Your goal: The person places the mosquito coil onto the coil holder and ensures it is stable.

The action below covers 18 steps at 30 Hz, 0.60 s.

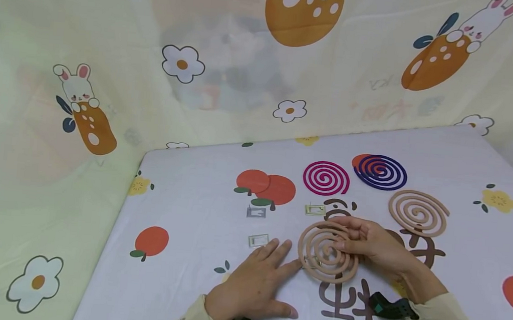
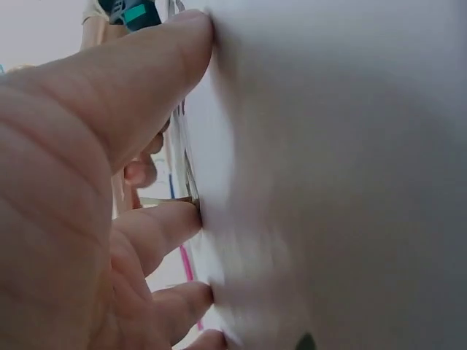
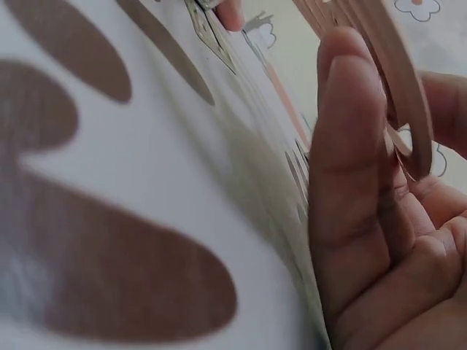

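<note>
My right hand (image 1: 374, 244) pinches a tan mosquito coil (image 1: 305, 249) by its right side, thumb on top. In the right wrist view this coil (image 3: 412, 102) is tilted up off the tabletop. Just to its left, my left hand (image 1: 256, 280) rests palm down with fingers spread. The left index fingertip is at a small metal coil stand (image 1: 310, 263), partly hidden beneath the coil. That stand (image 3: 208, 33) also shows beside a left fingertip in the right wrist view. Another stand (image 1: 258, 240) lies by the other left fingertips.
Behind the hands lie a grey stand (image 1: 256, 212) and a gold stand (image 1: 315, 210). A magenta coil (image 1: 326, 178), a dark blue coil (image 1: 381, 172) and a second tan coil (image 1: 418, 213) lie farther back. A printed cloth (image 1: 196, 120) hangs behind the table.
</note>
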{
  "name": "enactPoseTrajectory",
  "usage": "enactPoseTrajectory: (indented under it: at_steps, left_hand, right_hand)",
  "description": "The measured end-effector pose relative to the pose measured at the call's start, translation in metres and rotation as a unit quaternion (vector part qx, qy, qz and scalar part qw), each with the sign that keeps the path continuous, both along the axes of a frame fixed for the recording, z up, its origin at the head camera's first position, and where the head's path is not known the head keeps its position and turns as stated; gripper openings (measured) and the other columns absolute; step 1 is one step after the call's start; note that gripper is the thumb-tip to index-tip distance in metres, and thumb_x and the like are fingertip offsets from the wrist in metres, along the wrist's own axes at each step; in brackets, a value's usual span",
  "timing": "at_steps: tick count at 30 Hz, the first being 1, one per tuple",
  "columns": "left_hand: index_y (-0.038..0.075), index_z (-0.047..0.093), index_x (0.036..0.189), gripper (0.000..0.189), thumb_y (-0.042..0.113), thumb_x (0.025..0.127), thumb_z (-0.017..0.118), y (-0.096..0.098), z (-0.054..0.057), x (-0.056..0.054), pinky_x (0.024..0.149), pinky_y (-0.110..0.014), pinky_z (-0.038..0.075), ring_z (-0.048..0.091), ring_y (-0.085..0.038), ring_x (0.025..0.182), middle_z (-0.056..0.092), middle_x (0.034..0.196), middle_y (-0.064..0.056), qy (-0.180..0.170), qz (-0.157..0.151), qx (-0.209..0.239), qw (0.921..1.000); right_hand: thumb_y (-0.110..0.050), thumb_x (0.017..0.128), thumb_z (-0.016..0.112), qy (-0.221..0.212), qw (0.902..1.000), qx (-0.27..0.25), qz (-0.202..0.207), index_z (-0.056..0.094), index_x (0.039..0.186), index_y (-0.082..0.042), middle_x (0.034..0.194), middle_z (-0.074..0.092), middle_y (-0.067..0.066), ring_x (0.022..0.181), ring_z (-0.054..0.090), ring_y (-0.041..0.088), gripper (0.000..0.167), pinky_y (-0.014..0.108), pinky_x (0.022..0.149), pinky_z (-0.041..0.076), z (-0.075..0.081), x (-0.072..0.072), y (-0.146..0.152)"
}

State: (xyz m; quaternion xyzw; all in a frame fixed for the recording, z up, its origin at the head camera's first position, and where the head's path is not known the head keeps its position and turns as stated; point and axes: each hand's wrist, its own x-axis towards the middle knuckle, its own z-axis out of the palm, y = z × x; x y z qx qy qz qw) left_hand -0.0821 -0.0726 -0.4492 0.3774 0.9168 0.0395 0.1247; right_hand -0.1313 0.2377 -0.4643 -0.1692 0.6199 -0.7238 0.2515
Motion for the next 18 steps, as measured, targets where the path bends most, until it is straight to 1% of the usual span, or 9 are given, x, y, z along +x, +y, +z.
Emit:
enactPoseTrajectory:
  at_steps: [2,4,7,9,10,15,17,18]
  left_hand:
    - [0.035,0.034,0.164,0.094,0.080,0.086,0.061,0.000,0.000,0.001,0.123,-0.050,0.032,0.022,-0.032,0.159,0.023,0.173,-0.007,0.005,0.000,-0.001,1.0000]
    - [0.035,0.033,0.164,0.095,0.080,0.086,0.062,0.000,-0.001,0.001,0.122,-0.050,0.032,0.023,-0.032,0.158,0.024,0.173,-0.008,0.012,0.000,-0.002,0.9999]
    - [0.034,0.032,0.165,0.096,0.079,0.085,0.063,-0.002,-0.001,0.003,0.121,-0.051,0.034,0.025,-0.033,0.158,0.025,0.172,-0.009,0.019,0.001,-0.002,0.9998]
    - [0.034,0.032,0.165,0.097,0.080,0.085,0.064,-0.002,-0.002,0.003,0.121,-0.051,0.034,0.026,-0.034,0.157,0.026,0.172,-0.009,0.022,0.001,0.000,0.9998]
    - [0.034,0.032,0.165,0.098,0.080,0.085,0.064,-0.003,-0.003,0.004,0.121,-0.052,0.035,0.026,-0.034,0.157,0.027,0.172,-0.009,0.024,0.000,0.003,0.9997]
    - [0.034,0.027,0.166,0.100,0.081,0.085,0.062,-0.002,-0.004,0.003,0.120,-0.053,0.035,0.026,-0.035,0.157,0.025,0.172,-0.009,0.035,-0.006,0.012,0.9993]
    - [0.035,0.024,0.167,0.102,0.081,0.085,0.062,-0.001,-0.004,0.002,0.121,-0.053,0.034,0.025,-0.035,0.157,0.022,0.173,-0.008,0.033,-0.005,0.012,0.9994]
    - [0.035,0.023,0.167,0.102,0.081,0.085,0.062,-0.001,-0.004,0.002,0.121,-0.053,0.034,0.025,-0.035,0.158,0.021,0.173,-0.007,0.031,-0.004,0.011,0.9994]
  right_hand:
    - [0.005,0.103,0.058,-0.003,0.9999,-0.015,0.004,0.031,0.152,0.014,0.132,0.071,0.012,0.108,0.071,0.015,0.057,0.029,0.086,0.060,-0.001,0.000,-0.003]
    - [0.004,0.103,0.058,-0.008,0.9998,-0.018,0.003,0.033,0.152,0.012,0.130,0.071,0.011,0.104,0.071,0.015,0.056,0.029,0.083,0.061,-0.001,0.001,-0.007]
    - [0.001,0.102,0.062,-0.019,0.9998,-0.002,-0.006,0.034,0.152,0.011,0.128,0.072,0.009,0.104,0.071,0.015,0.058,0.030,0.082,0.061,-0.002,0.000,-0.014]
    - [-0.001,0.101,0.064,-0.026,0.9995,0.012,-0.014,0.033,0.153,0.011,0.126,0.073,0.010,0.106,0.071,0.016,0.062,0.030,0.084,0.061,-0.003,0.000,-0.018]
    - [-0.001,0.101,0.065,-0.030,0.9993,0.016,-0.018,0.031,0.154,0.011,0.127,0.072,0.009,0.109,0.070,0.015,0.065,0.030,0.086,0.060,-0.004,0.000,-0.020]
    - [0.002,0.099,0.066,-0.036,0.9991,0.001,-0.022,0.027,0.155,0.014,0.118,0.073,0.009,0.103,0.069,0.012,0.069,0.028,0.084,0.060,-0.006,-0.001,-0.022]
    - [0.003,0.099,0.065,-0.031,0.9993,-0.006,-0.020,0.027,0.154,0.016,0.112,0.073,0.007,0.098,0.069,0.010,0.068,0.026,0.082,0.060,-0.007,-0.001,-0.023]
    - [0.003,0.099,0.065,-0.030,0.9994,-0.009,-0.018,0.026,0.154,0.016,0.112,0.073,0.006,0.098,0.069,0.010,0.068,0.026,0.081,0.060,-0.007,-0.002,-0.023]
